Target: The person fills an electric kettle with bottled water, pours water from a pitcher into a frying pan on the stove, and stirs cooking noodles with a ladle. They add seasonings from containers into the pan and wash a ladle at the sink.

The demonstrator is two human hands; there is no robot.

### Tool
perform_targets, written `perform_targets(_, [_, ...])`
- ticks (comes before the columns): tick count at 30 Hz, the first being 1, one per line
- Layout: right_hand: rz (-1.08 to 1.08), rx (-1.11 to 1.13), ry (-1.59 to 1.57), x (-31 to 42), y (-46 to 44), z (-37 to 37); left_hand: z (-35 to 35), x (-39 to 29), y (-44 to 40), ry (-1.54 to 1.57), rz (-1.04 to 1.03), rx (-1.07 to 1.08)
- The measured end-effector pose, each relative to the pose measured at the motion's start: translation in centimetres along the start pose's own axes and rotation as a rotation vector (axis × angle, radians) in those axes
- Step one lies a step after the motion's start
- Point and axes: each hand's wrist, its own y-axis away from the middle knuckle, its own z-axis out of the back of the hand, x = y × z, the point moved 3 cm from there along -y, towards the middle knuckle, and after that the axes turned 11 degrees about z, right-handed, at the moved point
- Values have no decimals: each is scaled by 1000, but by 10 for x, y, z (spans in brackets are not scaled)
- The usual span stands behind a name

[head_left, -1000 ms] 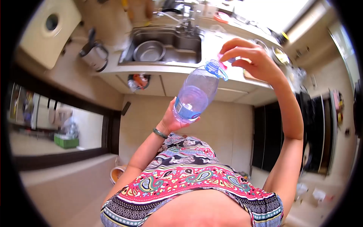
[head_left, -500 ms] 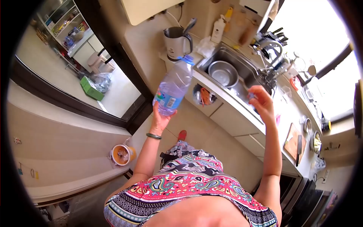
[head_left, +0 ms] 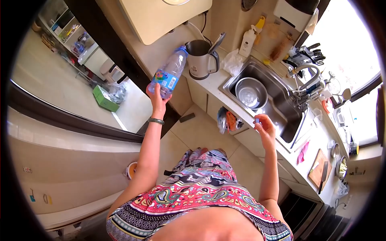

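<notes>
My left hand [head_left: 159, 98] is wrapped round the base of a large clear plastic bottle [head_left: 173, 68] with a blue label. The bottle is tilted, its blue-ringed neck leaning right beside the kettle [head_left: 199, 64]. No liquid shows plainly inside. Pinched between the thumb and fingers of my right hand [head_left: 266, 129] is a small blue cap [head_left: 257, 120], partly hidden by the fingers. This hand is in front of the counter edge, near the steel sink [head_left: 285, 124]. A metal basin [head_left: 241, 91] sits in the sink.
A white pump bottle [head_left: 247, 42] stands behind the sink, with the faucet [head_left: 307, 72] at its right. Farther along the counter are a pink cloth [head_left: 302, 152] and a knife on a cutting board [head_left: 317, 170]. Bags [head_left: 230, 121] hang at the cabinet front. A dark-framed doorway is left.
The view has shifted, so the counter appears farther right and lower. The bottle has moved left and tilts more. My right hand has come lower and left, still pinching the cap.
</notes>
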Motion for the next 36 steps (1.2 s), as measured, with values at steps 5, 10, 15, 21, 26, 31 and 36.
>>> perform_targets(5, [-17, 22, -5, -16, -9, -8, -12, -25, 0, -158, -55, -92])
perform_targets(10, [21, 77, -28, -24, -18, -25, -6, -34, 12, -263, -165, -173])
perform_targets(15, [44, 97, -46, -32, -21, -32, -1, -42, 12, -486, -418, -261])
perform_targets(21, [37, 124, -104, -40, -32, -32, -31, -63, 42, -827, -515, -421])
perform_targets(26, [-8, 113, -117, -49, -46, -33, -50, -78, 50, -948, -519, -419])
perform_targets(31, [-218, 49, -528, -92, -81, -29, -70, -89, 46, -1045, -512, -412])
perform_targets(36, [-364, -22, -469, -148, -132, -53, -71, -94, 41, -1075, -554, -409])
